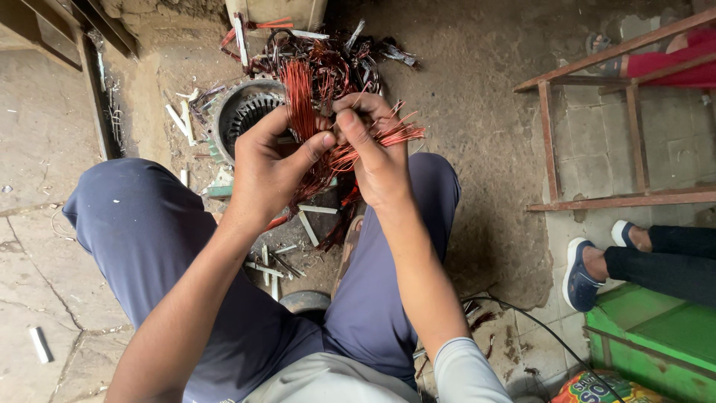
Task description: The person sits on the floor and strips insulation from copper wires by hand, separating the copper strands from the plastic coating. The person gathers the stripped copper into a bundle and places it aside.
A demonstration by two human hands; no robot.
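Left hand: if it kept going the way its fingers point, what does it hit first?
Left hand points up-right, and its fingers already pinch the copper wire bundle. Just past it is the right hand, gripping the same wires. Depth is unclear from this view.

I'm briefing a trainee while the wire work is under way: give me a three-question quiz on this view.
1. True or false: both hands grip the bundle of copper wire.
2. What lies on the floor just beyond the left hand?
A. the round metal stator
B. a hammer
C. a bucket
3. Which way do the cut wire ends by the right hand point?

Key:
1. True.
2. A.
3. Toward the picture's right, fanned out, with the rusty metal frame farther off on that side.
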